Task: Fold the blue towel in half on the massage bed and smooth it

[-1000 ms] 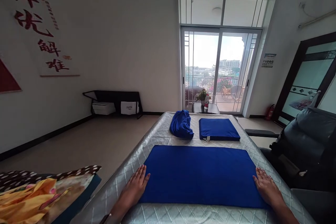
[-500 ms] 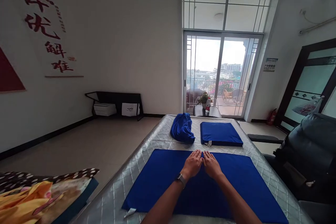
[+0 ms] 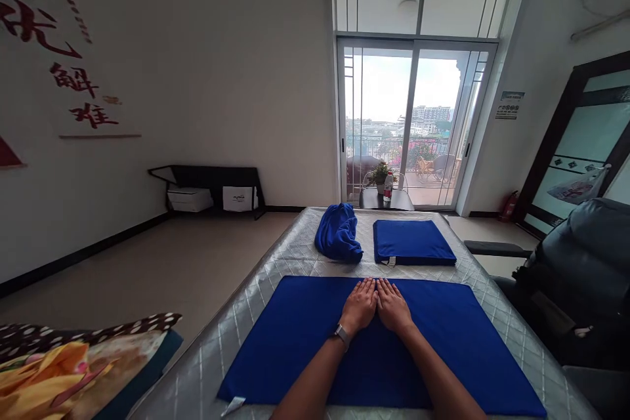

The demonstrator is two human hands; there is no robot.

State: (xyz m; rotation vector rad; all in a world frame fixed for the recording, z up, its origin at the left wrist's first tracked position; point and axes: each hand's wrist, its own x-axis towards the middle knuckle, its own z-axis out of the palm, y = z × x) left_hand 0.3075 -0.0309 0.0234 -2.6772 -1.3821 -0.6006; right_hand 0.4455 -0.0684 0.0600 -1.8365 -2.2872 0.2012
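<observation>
Across a silvery quilted cover (image 3: 295,256), the blue cloth (image 3: 378,367) lies spread flat under the left hand (image 3: 359,305) and right hand (image 3: 392,305), seemingly smoothed but not folded down small. Beyond the right hand, a squared blue stack (image 3: 413,239) looks finished; beyond the left, a blue bundle (image 3: 338,234) remains crumpled. Both hands rest palms down near the cloth's far edge, fingers straight and close together, gripping nothing; whether the thumbs touch is hard to tell. Left of and nearer than the left hand, a white tag (image 3: 233,405) sticks out.
</observation>
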